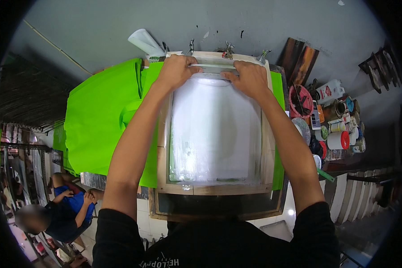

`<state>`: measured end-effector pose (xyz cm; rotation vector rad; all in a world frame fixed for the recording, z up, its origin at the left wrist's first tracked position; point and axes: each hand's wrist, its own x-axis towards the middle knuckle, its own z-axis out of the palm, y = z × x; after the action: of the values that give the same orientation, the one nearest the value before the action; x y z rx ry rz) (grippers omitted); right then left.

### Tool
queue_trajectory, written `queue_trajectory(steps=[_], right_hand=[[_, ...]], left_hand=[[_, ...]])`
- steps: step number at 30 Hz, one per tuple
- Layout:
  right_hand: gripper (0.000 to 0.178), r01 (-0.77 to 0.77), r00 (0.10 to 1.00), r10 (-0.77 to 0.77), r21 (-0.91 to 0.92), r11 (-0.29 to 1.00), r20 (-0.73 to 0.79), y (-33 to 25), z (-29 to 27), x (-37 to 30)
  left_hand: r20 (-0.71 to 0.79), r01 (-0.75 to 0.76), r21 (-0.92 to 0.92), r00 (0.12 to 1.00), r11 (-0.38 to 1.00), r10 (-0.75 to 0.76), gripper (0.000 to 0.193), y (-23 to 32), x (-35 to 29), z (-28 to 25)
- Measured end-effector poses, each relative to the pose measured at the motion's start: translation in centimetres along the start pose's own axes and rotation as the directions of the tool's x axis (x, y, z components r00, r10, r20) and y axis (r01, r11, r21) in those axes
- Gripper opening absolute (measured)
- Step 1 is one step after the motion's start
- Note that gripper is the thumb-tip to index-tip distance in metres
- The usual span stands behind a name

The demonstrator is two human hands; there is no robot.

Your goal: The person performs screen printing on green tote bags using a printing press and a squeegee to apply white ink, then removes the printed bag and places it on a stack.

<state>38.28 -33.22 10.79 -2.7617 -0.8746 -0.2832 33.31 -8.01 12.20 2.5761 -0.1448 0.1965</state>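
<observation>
Held a pale bar crosswise at the far end of a wooden frame, beyond most of the whitish panel. Had the left hand curled closely round the bar's left part and the right hand round its right part, thumbs on the near side and fingers folded toward the far side. Could not tell the exact reach of the hidden fingertips, nor confirm contact between bar and panel. Gripped on both sides, probably for level, even control. Spread the forearms to either side of the panel, seemingly for a straight reach to the bar.

Showed bright green cloth heaped at left, with more emerging from beneath the frame on both sides. Had metal clamps along the far edge, apparently for steadying the frame. Grouped a pink basin, a white jug and a red-lidded jar at right, perhaps for easy reach. Included a seated person at far left, hands near the lap.

Bore white lettering on the black shirt, inverted in this view. Carried red print on the jug, too small for sure reading. Displayed no legible writing on bar or frame.
</observation>
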Motion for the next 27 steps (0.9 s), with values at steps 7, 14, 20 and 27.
queue_trajectory(steps=[7,14,20,27], right_hand=[[0.057,0.024,1.000,-0.024,0.000,1.000,0.008,-1.3,-0.8,-4.2],[0.056,0.066,0.997,-0.063,0.080,0.995,-0.041,-3.9,-1.6,-10.0],[0.051,0.079,0.997,-0.079,0.110,0.991,-0.001,-6.0,-2.6,-15.6],[0.041,0.063,0.997,-0.066,0.077,0.995,0.035,-9.2,-3.8,-22.9]], left_hand=[[0.008,0.053,-0.029,0.999,0.998,-0.053,0.040,1.9,-5.1,0.3],[0.009,0.077,-0.054,0.997,0.996,-0.076,0.036,4.2,-11.7,0.2],[-0.018,0.045,-0.073,0.999,0.996,-0.047,0.031,6.3,-17.8,0.4],[0.017,0.049,-0.107,0.999,0.993,-0.047,0.022,9.2,-24.9,0.3]])
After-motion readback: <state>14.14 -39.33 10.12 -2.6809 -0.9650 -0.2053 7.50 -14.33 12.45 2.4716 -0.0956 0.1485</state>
